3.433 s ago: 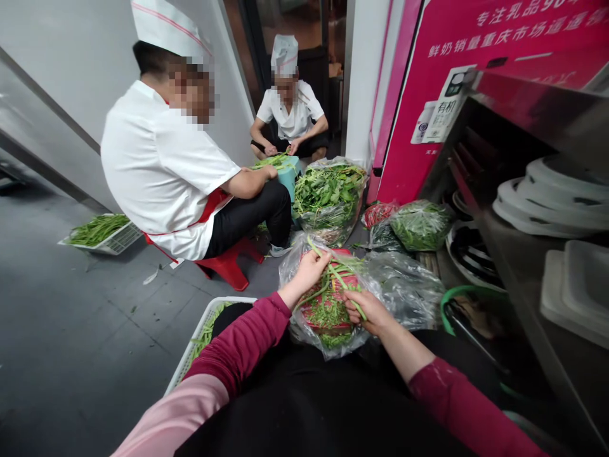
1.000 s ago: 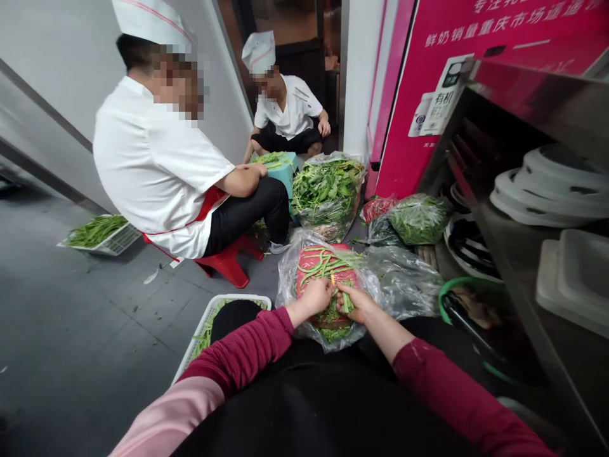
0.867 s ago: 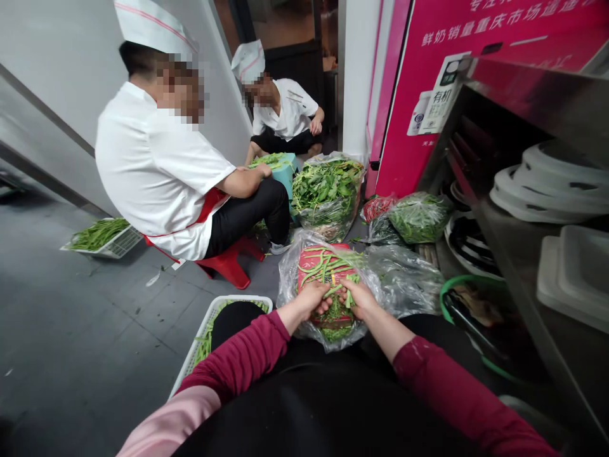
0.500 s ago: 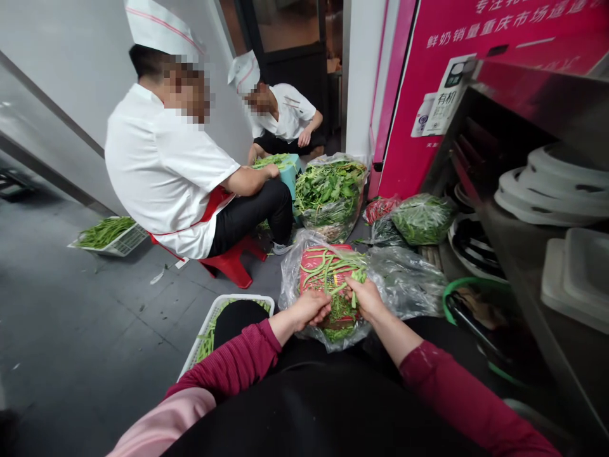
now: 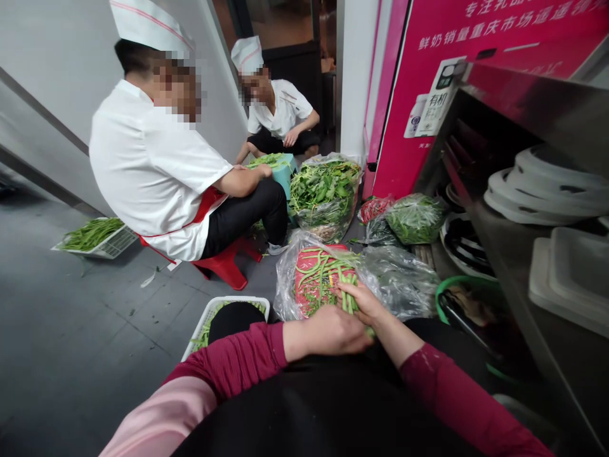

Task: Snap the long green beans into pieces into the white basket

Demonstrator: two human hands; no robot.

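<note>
A small bunch of long green beans [image 5: 349, 293] is in my right hand [image 5: 365, 303], its fingers wrapped round the stalks. My left hand [image 5: 337, 331] is closed at the lower end of that bunch, just in front of my lap; a bit of green shows past its fingertips, though what they pinch is mostly hidden. Right ahead, more long beans lie loose across a red surface [image 5: 304, 289] with scraps of green around them. A clear plastic bag [image 5: 288, 289] spreads beneath and around it.
A white basket [image 5: 202, 317] of beans stands by my left knee. One co-worker [image 5: 152, 152] sits on a red stool [image 5: 228, 266]; another person [image 5: 280, 108] crouches behind a blue container [image 5: 284, 171]. Bagged greens [image 5: 326, 187], a green-rimmed tub [image 5: 440, 295] and a metal shelf [image 5: 514, 266] line the right.
My left hand has moved right and toward my body, across to the lower end of the bunch. My right hand keeps hold of the beans, now tilted downward. The view has shifted slightly.
</note>
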